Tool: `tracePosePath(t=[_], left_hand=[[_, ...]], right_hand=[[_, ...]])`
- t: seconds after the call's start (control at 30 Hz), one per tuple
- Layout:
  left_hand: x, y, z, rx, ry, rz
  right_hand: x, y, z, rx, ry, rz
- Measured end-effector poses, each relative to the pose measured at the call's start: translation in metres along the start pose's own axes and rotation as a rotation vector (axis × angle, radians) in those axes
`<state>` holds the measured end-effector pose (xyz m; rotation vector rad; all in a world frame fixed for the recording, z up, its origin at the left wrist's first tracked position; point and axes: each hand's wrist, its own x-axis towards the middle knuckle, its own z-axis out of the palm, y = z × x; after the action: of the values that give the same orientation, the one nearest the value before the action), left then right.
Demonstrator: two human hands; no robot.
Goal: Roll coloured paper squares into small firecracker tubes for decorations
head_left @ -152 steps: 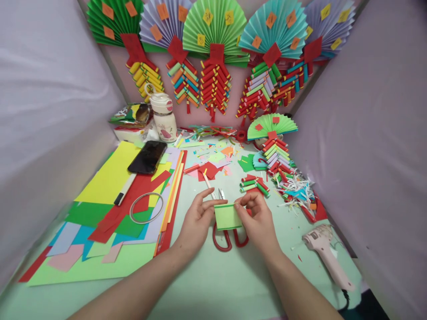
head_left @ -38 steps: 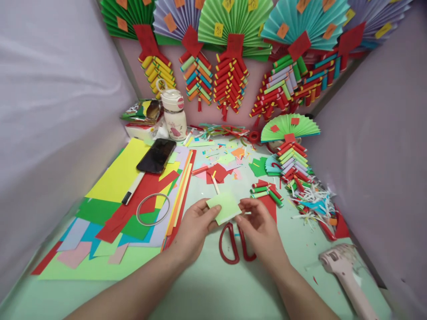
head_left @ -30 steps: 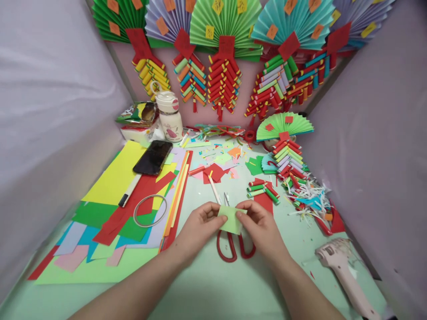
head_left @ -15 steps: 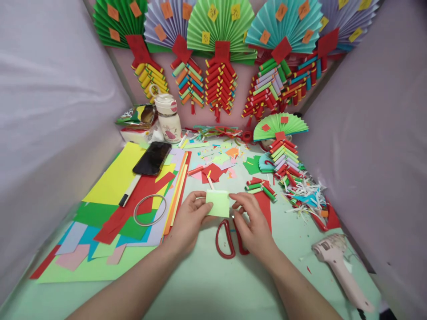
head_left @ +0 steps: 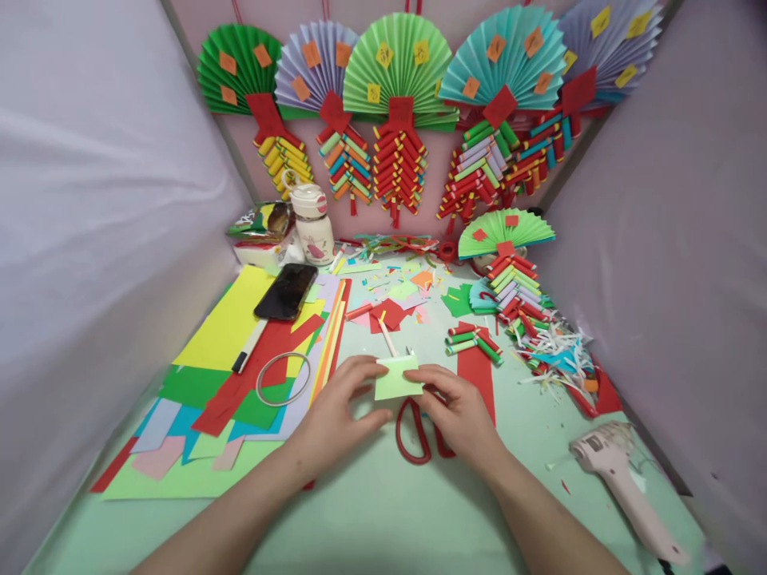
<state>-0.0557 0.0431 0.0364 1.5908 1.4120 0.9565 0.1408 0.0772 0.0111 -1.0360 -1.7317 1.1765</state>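
Well left of the grip there's a stack of flat coloured sheets [head_left: 219, 319], matte card by the look, with a smooth, metallic-looking ring [head_left: 277, 404] lying on it. My left hand [head_left: 341, 409] is spread: fingertips at the upper left of the light-green paper square [head_left: 397, 382], thumb apart, below it. Square sits between both hands, just above the looped handles of the red scissors [head_left: 423, 431]. I'd expect it light, springy, easy to crease (squeeze mid-face and it'll buckle), so I'd take opposite edges. My right hand [head_left: 460, 411] seems to pinch the right edge, index over the front. Just beyond that hand, small tight paper rolls [head_left: 460, 346] lie on a flat red strip [head_left: 476, 391]; farther right, a pale, hard-looking glue gun [head_left: 629, 499].
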Motion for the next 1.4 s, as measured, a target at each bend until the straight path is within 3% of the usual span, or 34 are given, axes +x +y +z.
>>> tracePosePath(t=[0.1, 0.3, 0.47, 0.6, 0.67, 0.87, 0.97, 1.13, 1.27, 1.4], left_hand=[[-0.004, -0.010, -0.002, 0.317, 0.120, 0.197], [-0.013, -0.019, 0.006, 0.477, 0.014, 0.365], [-0.021, -0.022, 0.006, 0.579, 0.035, 0.333], [-0.022, -0.020, 0.010, 0.642, -0.077, 0.138], [-0.022, -0.021, 0.012, 0.676, -0.114, 0.109], [-0.024, -0.026, 0.012, 0.745, -0.169, 0.212], [-0.023, -0.026, 0.011, 0.767, -0.183, 0.218], [-0.021, -0.023, 0.007, 0.778, -0.196, 0.194], [-0.020, -0.021, 0.005, 0.810, -0.226, 0.175], [-0.019, -0.020, 0.003, 0.832, -0.243, 0.177]], right_hand=[[-0.001, -0.001, 0.005, 0.012, -0.038, 0.045], [-0.006, 0.000, 0.012, -0.082, -0.106, 0.031], [-0.005, 0.002, 0.010, -0.215, -0.085, -0.049], [0.004, -0.002, 0.002, -0.258, 0.005, -0.041], [0.013, -0.007, -0.001, -0.296, -0.019, -0.066], [0.082, -0.017, 0.007, -0.630, -0.086, -0.306], [0.125, -0.011, 0.023, -0.937, -0.179, -0.370], [0.165, 0.002, 0.059, -1.035, -0.242, -0.370], [0.166, -0.003, 0.071, -1.055, -0.214, -0.345], [0.130, -0.024, 0.054, -0.995, -0.139, -0.280]])
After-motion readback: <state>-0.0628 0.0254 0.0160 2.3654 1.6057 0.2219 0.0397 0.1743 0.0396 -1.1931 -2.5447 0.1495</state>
